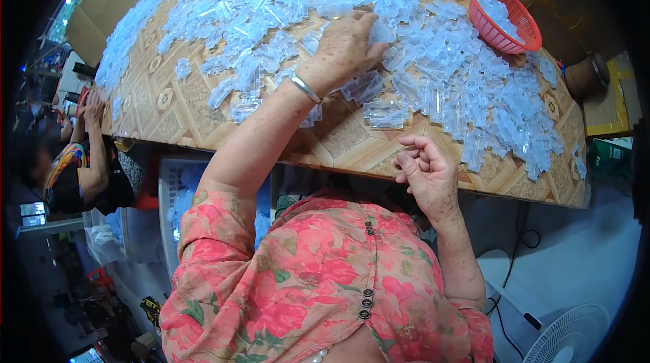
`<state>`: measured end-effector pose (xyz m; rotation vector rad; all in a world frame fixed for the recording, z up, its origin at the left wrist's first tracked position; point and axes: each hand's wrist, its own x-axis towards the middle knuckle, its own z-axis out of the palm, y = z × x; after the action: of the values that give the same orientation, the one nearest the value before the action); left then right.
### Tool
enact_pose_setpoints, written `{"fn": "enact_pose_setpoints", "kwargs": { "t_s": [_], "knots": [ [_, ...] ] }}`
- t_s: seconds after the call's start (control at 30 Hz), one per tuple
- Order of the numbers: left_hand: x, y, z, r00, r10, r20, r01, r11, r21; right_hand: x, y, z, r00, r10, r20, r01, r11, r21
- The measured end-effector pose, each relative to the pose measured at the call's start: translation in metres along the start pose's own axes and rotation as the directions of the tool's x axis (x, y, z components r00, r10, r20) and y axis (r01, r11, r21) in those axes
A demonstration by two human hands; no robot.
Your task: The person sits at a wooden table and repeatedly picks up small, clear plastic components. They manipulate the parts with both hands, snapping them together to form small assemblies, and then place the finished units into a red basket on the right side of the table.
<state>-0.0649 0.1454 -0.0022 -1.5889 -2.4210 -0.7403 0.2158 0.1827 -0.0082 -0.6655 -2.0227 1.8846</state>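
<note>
Clear plastic pieces [467, 78], small and rectangular, lie heaped across a patterned wooden table [196, 102]. My left hand [344, 48], with a metal bangle at the wrist, reaches over the middle of the heap. Its thumb is spread from the fingers, and the fingertips are partly hidden among the pieces; I see nothing gripped. Just past the near table edge hovers my right hand [430, 173]. Its fingers are loosely curled and apart from the thumb, with nothing visible between them. A small row of clear pieces [386, 114] lies on the tabletop between the two hands.
A red plastic basket [504, 21] of clear pieces stands at the back right, near a brown round container [587, 77]. Below the table's left side is a pale crate [166, 194]. A white fan [569, 336] stands lower right. Another person's hands [91, 109] are at the left edge.
</note>
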Motion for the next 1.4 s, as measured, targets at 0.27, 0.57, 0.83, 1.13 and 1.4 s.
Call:
{"fn": "enact_pose_setpoints", "kwargs": {
  "t_s": [0.27,0.57,0.83,1.13,1.4],
  "knots": [
    [-0.034,0.016,-0.055,0.882,0.044,0.469,0.468,-0.209,-0.859,-0.001,-0.001,0.001,1.0,0.022,-0.012,-0.021,0.997,0.08],
    [-0.092,0.061,-0.043,0.844,0.069,0.532,0.467,-0.583,-0.665,-0.001,0.003,0.0,1.0,0.015,-0.025,-0.012,0.994,0.11],
    [-0.118,0.062,-0.025,0.835,0.096,0.542,0.482,-0.604,-0.634,0.0,-0.003,0.004,0.998,0.003,-0.066,0.006,0.991,0.131],
    [-0.12,0.068,-0.051,0.664,-0.018,0.748,0.731,0.228,-0.643,0.001,0.005,0.004,0.992,-0.116,-0.053,0.123,0.979,0.16],
    [-0.12,0.073,-0.047,0.699,-0.082,0.711,0.704,0.255,-0.663,-0.001,0.012,0.004,0.986,-0.148,-0.071,0.154,0.984,0.093]
  ]
}}
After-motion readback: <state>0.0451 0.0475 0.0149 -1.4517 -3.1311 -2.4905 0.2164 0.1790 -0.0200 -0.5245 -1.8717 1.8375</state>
